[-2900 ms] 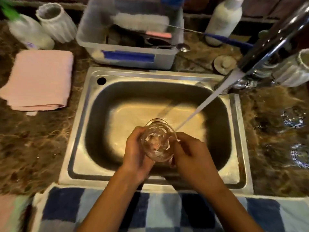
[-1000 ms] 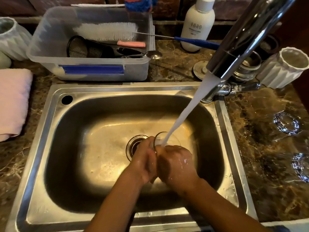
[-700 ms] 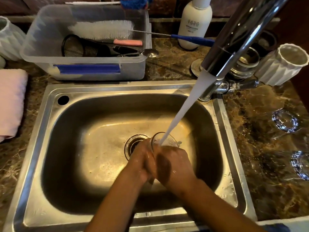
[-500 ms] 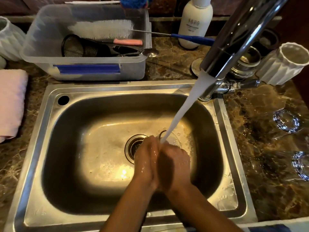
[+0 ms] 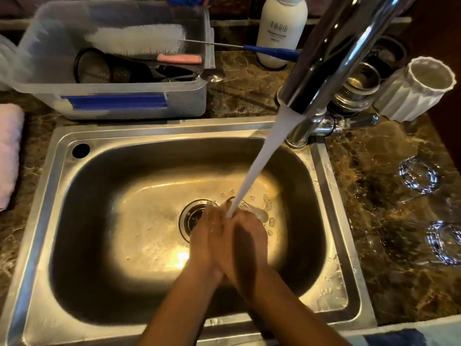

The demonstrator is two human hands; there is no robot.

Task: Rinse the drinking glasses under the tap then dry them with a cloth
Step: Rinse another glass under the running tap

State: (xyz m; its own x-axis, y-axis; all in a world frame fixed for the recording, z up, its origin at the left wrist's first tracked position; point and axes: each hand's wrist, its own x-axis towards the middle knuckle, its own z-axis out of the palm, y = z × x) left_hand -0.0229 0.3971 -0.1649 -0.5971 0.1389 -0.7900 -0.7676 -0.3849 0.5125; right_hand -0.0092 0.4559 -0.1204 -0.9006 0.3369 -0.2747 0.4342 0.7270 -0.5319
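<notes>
Both hands are low in the sink (image 5: 45, 221), pressed together side by side just right of the drain (image 5: 193, 217). The left hand (image 5: 203, 236) and the right hand (image 5: 245, 239) are closed around a drinking glass (image 5: 252, 211); only a small part of its clear rim shows beyond the fingers, so the exact grip I cannot tell. The water stream (image 5: 262, 161) comes down from the tap (image 5: 331, 53) at a slant and lands right at the top of the hands, approx. where the glass rim is. Some bubbles lie on the sink floor near the glass.

On the table (image 5: 374, 221), right of the sink, two more clear glasses stand well apart from the hands: one glass (image 5: 419, 174) farther back, w/ another glass (image 5: 445, 242) nearer the front. Both seem upside down, but this is hard to tell. A white ribbed cup (image 5: 416, 88) stands behind them, beside the tap base.

Behind the sink is a plastic tub (image 5: 119, 106) w/ a white bottle brush (image 5: 139, 41) lying across it, its blue handle reaching out to the right. A white bottle (image 5: 282, 28) stands at the back. At the left edge a pink cloth (image 5: 10, 156) lies on the table, folded, far from the hands.
</notes>
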